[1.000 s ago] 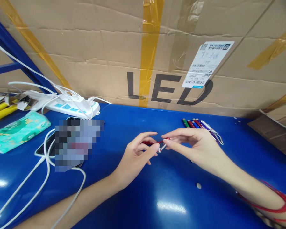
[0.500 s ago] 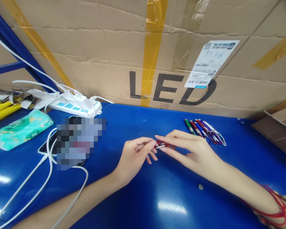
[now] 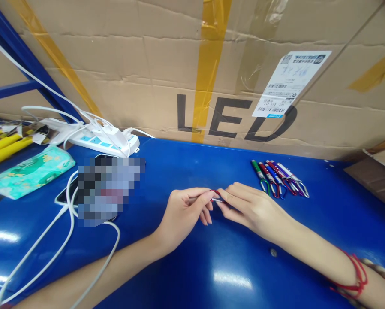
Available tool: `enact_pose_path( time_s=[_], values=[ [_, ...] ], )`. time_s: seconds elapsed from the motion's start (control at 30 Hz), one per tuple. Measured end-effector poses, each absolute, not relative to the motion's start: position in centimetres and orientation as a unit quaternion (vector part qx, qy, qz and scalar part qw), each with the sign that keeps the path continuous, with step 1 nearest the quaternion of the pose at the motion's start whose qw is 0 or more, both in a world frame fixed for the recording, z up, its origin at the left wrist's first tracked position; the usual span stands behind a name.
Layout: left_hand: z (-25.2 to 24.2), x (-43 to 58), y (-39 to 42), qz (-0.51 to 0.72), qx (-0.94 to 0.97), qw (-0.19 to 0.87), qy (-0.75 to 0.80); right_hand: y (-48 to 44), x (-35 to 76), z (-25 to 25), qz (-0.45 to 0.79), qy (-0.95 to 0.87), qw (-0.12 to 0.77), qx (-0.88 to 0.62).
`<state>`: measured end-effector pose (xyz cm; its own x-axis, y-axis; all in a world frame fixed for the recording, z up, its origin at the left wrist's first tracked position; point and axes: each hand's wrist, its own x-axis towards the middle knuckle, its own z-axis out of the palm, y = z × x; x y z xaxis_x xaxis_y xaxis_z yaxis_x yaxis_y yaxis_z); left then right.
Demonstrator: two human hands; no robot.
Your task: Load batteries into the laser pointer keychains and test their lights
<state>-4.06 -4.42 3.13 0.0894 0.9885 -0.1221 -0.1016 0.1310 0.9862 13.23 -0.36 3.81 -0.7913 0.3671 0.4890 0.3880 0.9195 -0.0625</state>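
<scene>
Over the middle of the blue table, my two hands meet at a small red carabiner clip [image 3: 215,192] with a silver bar. My left hand [image 3: 185,212] pinches one side of it between thumb and index finger, its other fingers curled below. From the other side, my right hand [image 3: 252,204] has its thumb and fingertips closed on the clip. Fingers cover most of it, so whatever it is attached to cannot be made out. Beyond my right hand lies a row of several small metal pen-like lights [image 3: 272,171] in green, red, blue, purple and silver, each with a carabiner loop.
On the left are a blurred-out phone-like item [image 3: 110,191], white cables [image 3: 70,210], a power strip [image 3: 104,141], a green tissue pack [image 3: 31,171] and yellow rods [image 3: 9,150]. A large cardboard box [image 3: 141,77] marked LED stands along the back of the blue table [image 3: 186,274].
My right hand's fingers have drawn in, from stretched out to bent and closed on the clip. My left hand keeps its pinch. The view has shifted slightly.
</scene>
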Motion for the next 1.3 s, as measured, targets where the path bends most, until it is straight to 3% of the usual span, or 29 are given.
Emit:
enact_pose_path(
  time_s=[0.4, 0.83, 1.0, 1.1, 1.2, 1.3],
  values=[
    [3.3, -3.8, -4.8, 0.513, 0.425, 0.568, 0.484, -0.7, 13.0, 2.9, 0.052, -0.897, 0.370, -0.236],
    [3.7, -3.7, -4.7, 0.488, 0.427, 0.535, 0.541, -0.8, 13.0, 3.0, -0.012, -0.916, 0.333, -0.223],
    [2.5, -4.0, -4.4, 0.418, 0.502, 0.533, 0.538, -0.2, 13.3, 4.0, 0.066, -0.923, 0.313, -0.213],
    [1.5, -4.2, -4.3, 0.360, 0.634, 0.449, 0.517, 0.5, 14.5, 5.4, 0.091, -0.916, 0.292, -0.258],
    [0.5, -4.3, -4.4, 0.309, 0.774, 0.287, 0.471, 0.8, 16.5, 6.4, 0.101, -0.908, 0.222, -0.339],
    [-0.3, -4.3, -4.5, 0.281, 0.822, 0.205, 0.450, 0.2, 18.5, 5.8, 0.129, -0.908, 0.139, -0.374]
  ],
)
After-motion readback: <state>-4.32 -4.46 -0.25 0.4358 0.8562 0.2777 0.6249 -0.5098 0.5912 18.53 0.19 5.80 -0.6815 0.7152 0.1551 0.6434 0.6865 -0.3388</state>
